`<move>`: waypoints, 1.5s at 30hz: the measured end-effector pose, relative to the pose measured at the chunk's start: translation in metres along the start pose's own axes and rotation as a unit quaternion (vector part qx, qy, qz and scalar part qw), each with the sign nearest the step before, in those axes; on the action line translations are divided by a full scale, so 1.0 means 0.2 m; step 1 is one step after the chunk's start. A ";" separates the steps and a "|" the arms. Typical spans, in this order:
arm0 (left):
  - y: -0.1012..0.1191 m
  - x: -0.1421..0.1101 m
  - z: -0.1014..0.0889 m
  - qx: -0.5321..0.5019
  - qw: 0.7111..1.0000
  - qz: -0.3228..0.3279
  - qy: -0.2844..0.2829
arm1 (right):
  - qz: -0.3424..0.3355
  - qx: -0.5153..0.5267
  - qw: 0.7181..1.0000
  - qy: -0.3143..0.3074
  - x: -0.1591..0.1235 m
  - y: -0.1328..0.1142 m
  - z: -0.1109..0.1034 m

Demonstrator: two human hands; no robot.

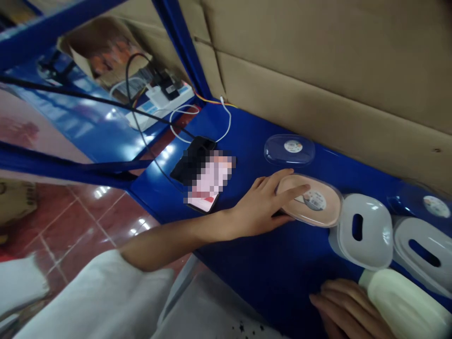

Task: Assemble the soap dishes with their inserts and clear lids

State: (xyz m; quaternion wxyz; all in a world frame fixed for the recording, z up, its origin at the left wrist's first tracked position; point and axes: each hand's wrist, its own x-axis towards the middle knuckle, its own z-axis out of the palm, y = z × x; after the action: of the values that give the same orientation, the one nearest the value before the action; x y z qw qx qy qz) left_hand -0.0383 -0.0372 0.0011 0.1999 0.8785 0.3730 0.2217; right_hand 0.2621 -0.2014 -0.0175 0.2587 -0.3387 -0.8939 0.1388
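Note:
My left hand (pixel 259 205) is closed around the left end of a pink oval plastic box (pixel 330 213) with a clear lid. One finger lies across the lid, by a round white label. My right hand (pixel 348 308) rests low at the table's near side, fingers pointing left and slightly bent, with nothing visible in them. Beside it, perhaps touching, is a pale green box (pixel 406 301). Right of the pink box stand a grey-white box (pixel 374 226) with an oval slot and a similar slotted one (pixel 436 240). Behind them lie a clear lid (pixel 275 149) and another clear lid (pixel 416 200).
A phone (pixel 208 195) lies on the blue table (pixel 247 127) to the left, near white and black cables. Beyond it are a power strip (pixel 158 110) and an open carton (pixel 88 47). A cardboard wall (pixel 318 56) runs along the back; blue metal posts stand at left.

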 end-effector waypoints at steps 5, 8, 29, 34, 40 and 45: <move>-0.01 0.00 -0.03 -0.022 0.999 -0.030 -0.006 | 0.015 0.026 0.999 0.022 0.12 -0.06 0.00; -0.04 0.01 -0.04 -0.021 0.999 -0.022 -0.015 | 0.014 0.017 0.998 0.054 0.19 -0.05 0.01; -0.10 0.04 -0.02 0.072 0.997 -0.018 0.016 | 0.040 0.075 0.990 0.110 0.25 -0.04 -0.02; 0.03 -0.01 -0.06 0.154 0.988 0.013 0.009 | 0.026 -0.072 0.995 0.064 0.37 0.00 -0.12; 0.10 -0.05 -0.12 0.224 0.974 0.006 0.035 | 0.159 -0.139 0.977 -0.035 0.80 0.33 -0.27; 0.08 -0.05 -0.16 0.209 0.977 -0.018 0.039 | 0.150 -0.134 0.969 -0.142 1.12 0.58 -0.22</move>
State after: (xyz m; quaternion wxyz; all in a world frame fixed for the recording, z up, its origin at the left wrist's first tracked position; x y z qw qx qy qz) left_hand -0.0514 -0.0492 0.0331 0.0007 0.8845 0.4347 0.1694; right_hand 0.2069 0.0389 0.0523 0.0577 -0.4776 -0.8708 0.1014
